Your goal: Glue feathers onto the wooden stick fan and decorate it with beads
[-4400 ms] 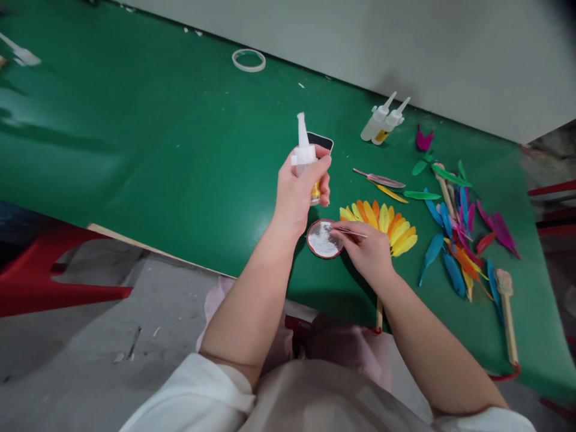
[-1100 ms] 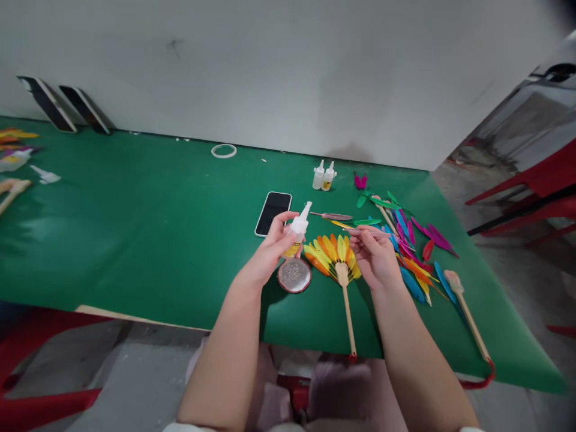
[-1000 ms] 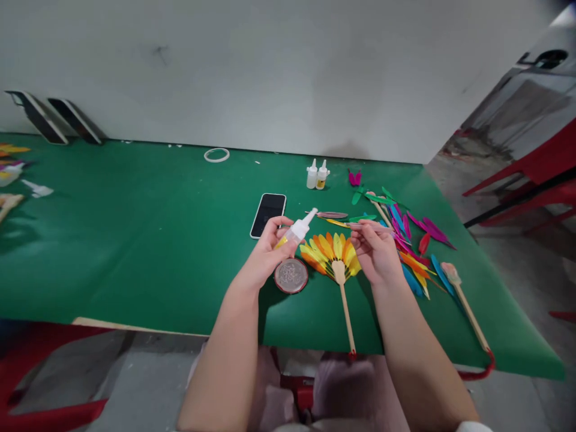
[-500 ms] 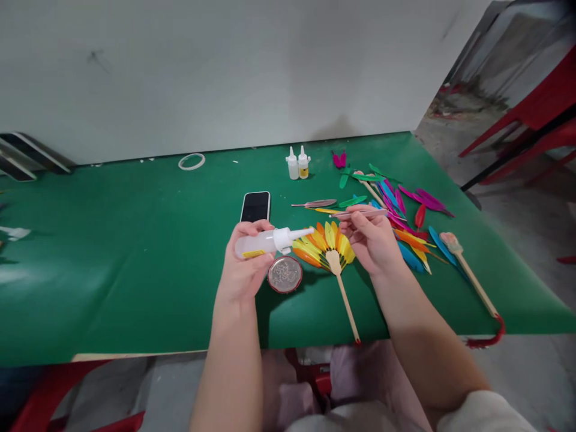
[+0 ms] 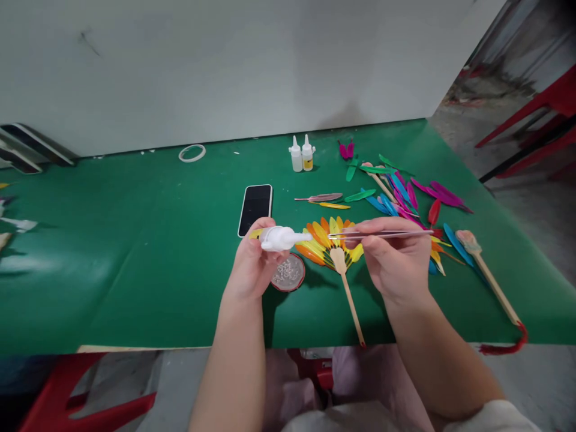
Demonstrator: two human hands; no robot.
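My left hand [image 5: 249, 264] is closed around a white glue bottle [image 5: 279, 238], its nozzle pointing right. Pinched in my right hand [image 5: 396, 258] is a pair of tweezers [image 5: 391, 234], held level with the tips toward the nozzle. Something tiny and pale sits at the tweezer tips, too small to name. Below both lies a fan of yellow and orange feathers [image 5: 320, 231] on a wooden handle [image 5: 351, 306]. Under my left hand stands a round red-rimmed dish [image 5: 288, 273] with many small clear bits in it, partly hidden by the hand.
Two small glue bottles [image 5: 302, 155] stand at the back beside the wall. A phone [image 5: 255, 209] lies behind my left hand. Loose coloured feathers [image 5: 405, 189] spread to the right, with a second wooden-handled piece [image 5: 490, 279] and its red tassel [image 5: 506, 347]. A white ring [image 5: 192, 153] lies back left.
The glue bottle has turned so its nozzle points more toward me. My right hand has moved right and slightly down, and the tweezer tips now lie close to the nozzle.
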